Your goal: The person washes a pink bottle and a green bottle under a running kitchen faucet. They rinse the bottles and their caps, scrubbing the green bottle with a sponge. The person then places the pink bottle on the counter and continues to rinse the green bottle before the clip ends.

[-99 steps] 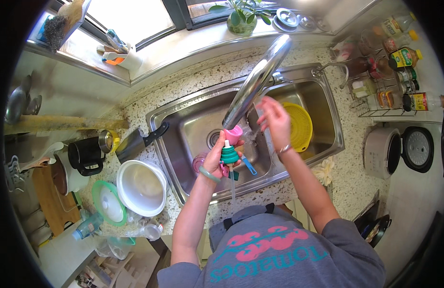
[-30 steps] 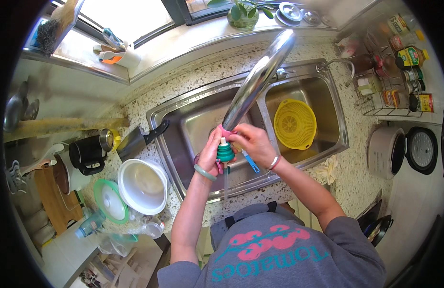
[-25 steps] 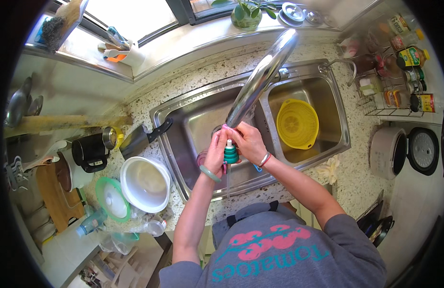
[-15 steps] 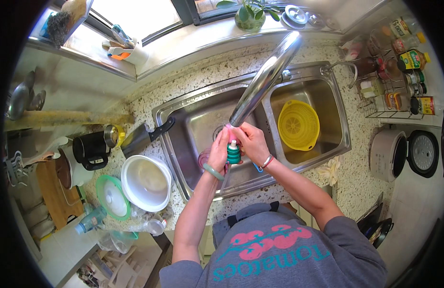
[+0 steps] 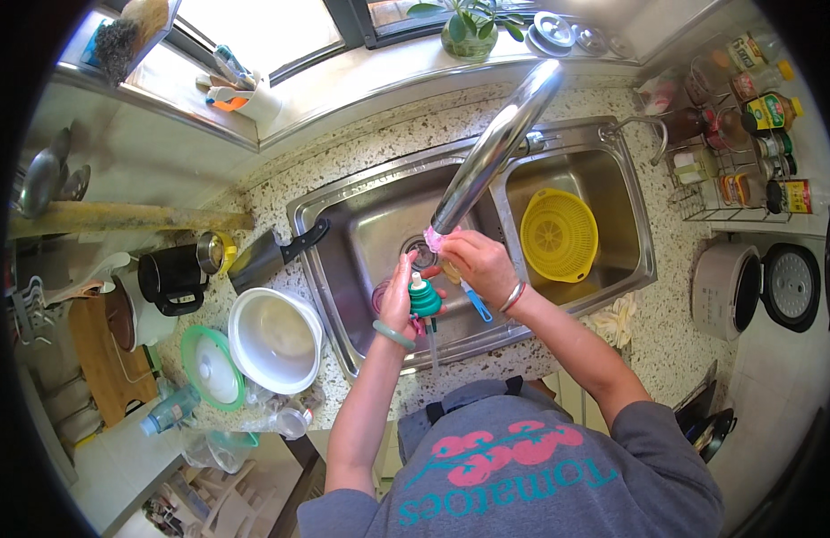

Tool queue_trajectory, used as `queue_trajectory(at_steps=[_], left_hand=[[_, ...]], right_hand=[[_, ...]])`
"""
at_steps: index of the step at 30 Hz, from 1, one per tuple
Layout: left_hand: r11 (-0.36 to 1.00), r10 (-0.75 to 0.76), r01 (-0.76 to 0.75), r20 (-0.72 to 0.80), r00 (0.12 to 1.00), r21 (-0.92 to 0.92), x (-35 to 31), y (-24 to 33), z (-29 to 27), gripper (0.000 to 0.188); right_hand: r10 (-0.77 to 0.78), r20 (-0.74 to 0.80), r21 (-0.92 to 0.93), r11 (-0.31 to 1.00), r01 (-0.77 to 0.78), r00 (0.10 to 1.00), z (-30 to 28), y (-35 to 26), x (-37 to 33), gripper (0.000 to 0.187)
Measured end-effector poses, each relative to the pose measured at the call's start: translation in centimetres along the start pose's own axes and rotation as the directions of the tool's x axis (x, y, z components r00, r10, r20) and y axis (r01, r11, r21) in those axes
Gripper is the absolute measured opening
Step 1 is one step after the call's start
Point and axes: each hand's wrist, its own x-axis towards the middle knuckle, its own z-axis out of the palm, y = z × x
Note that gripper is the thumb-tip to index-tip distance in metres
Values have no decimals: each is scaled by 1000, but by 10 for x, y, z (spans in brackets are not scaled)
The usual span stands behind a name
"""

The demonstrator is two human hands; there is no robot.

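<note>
A stone-speckled counter point(image 5: 357, 148) is running around a two-basin steel sink point(image 5: 370, 220), with a chrome faucet point(image 5: 496, 152) arching over the left basin. Above that basin, the left hand point(image 5: 398, 300) is cradling a green pump top point(image 5: 422, 298), its fingers curling behind the green body and its thumb pointing upward. A clear tube point(image 5: 434, 348) is hanging below it. The right hand point(image 5: 480, 269) is pinching a small pink piece point(image 5: 433, 238) at the faucet's mouth, thumb and fingertips pressing together; the piece is too small and blurred for me to be sure of its shape.

Both pieces are probably light and, near the tap, likely slippery. The green body is looking fairly stiff, offering its ridged sides as the surest hold, while the tube would likely bend if gripped; the pink piece is best suiting a rim pinch.

In the right basin, a yellow colander point(image 5: 533, 224) is showing its perforated floor. A white bowl point(image 5: 276, 336) is standing left of the sink, its pale inside facing up. On the sill, a glass vase point(image 5: 470, 43) is holding a leafy plant point(image 5: 460, 18), and a white cup point(image 5: 263, 103) is holding utensils.
</note>
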Motion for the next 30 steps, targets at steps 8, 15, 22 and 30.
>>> queue_trajectory(at_steps=[8, 15, 22, 30], left_hand=[[997, 65, -69, 114, 991, 38, -10, 1, 2, 57], [988, 87, -97, 83, 993, 120, -4, 0, 4, 52], [998, -40, 42, 61, 997, -36, 0, 8, -1, 58], [995, -85, 96, 225, 971, -40, 1, 0, 3, 63]], right_hand=[[528, 360, 437, 633, -639, 769, -1, -17, 2, 12], [602, 307, 623, 457, -634, 737, 10, -17, -21, 16], [836, -161, 752, 448, -484, 525, -41, 77, 5, 37], [565, -457, 126, 806, -578, 687, -65, 166, 65, 42]])
